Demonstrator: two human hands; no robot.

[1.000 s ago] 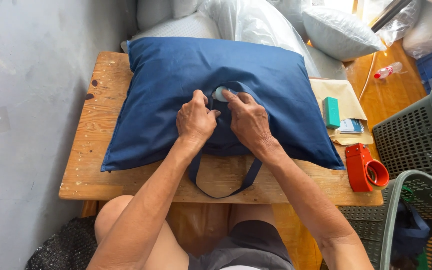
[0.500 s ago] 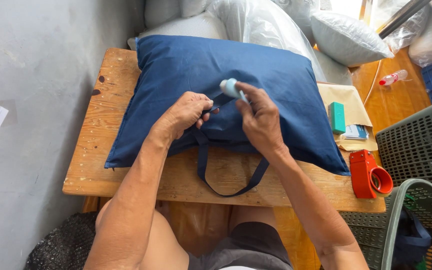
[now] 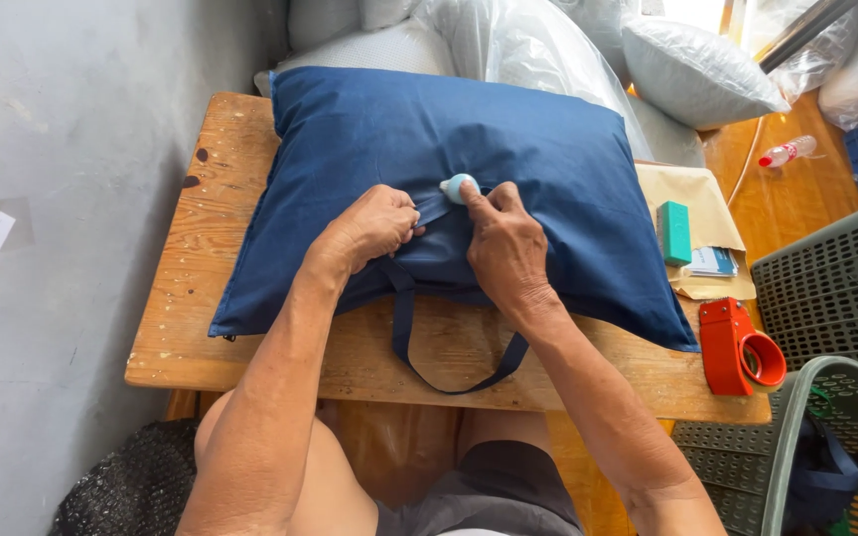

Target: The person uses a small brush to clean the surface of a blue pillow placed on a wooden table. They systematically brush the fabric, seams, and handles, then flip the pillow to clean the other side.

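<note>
My right hand [image 3: 504, 246] presses a small pale-blue plastic tool [image 3: 458, 187] onto the stuffed navy fabric bag [image 3: 369, 129]; my left hand [image 3: 374, 224] pinches its cloth shut

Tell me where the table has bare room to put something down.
Bare wood lies left of the blue pillow on the table and along the near edge beside the strap. The right end is crowded: envelope, green box, red tape dispenser.

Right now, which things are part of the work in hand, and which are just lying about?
In use:
left hand
right hand
small light-blue tool
dark blue bag
bag strap

Lying about:
red tape dispenser
teal box
brown envelope
grey baskets
</note>
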